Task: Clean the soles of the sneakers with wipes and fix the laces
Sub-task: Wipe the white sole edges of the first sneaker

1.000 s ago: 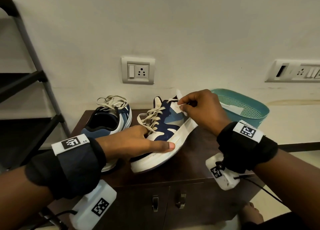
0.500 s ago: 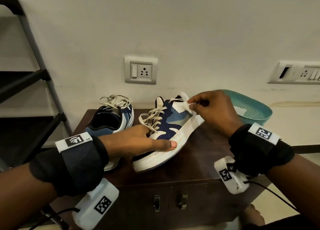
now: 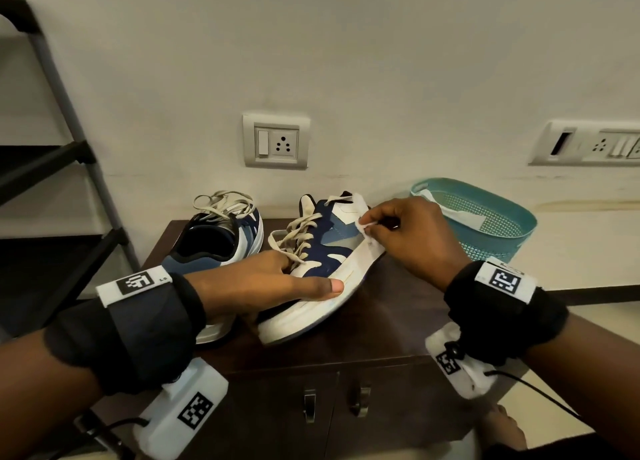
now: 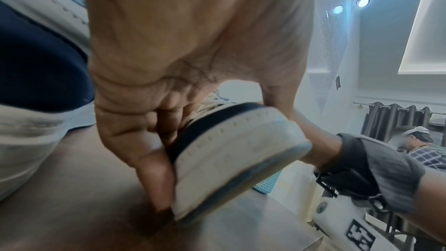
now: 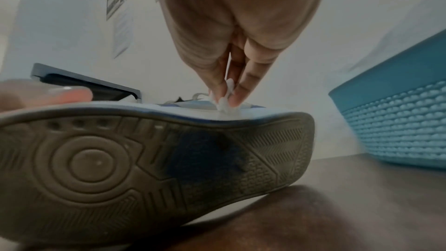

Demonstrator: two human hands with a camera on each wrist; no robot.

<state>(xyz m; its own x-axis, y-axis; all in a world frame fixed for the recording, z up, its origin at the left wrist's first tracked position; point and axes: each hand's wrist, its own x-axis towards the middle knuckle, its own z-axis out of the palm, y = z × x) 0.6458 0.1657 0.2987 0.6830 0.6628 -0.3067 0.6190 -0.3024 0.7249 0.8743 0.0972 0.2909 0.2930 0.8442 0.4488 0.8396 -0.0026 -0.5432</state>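
Observation:
A navy and white sneaker lies tilted on its side on the cabinet, toe toward me. My left hand grips its toe, thumb along the white sole edge. The left wrist view shows the fingers of my left hand curled round the toe. My right hand pinches a small white wipe against the white side near the heel. In the right wrist view the wipe touches the sole's upper edge above the grey tread. The second sneaker stands upright at the left, laces loose.
A teal perforated basket with a white wipe inside stands right of the shoes. The dark wooden cabinet top ends just in front of the sneaker. A black shoe rack stands at the left. Another person sits behind.
My right hand has carried the wipe from the heel collar down onto the white side of the sole. The left hand has kept its grip on the toe.

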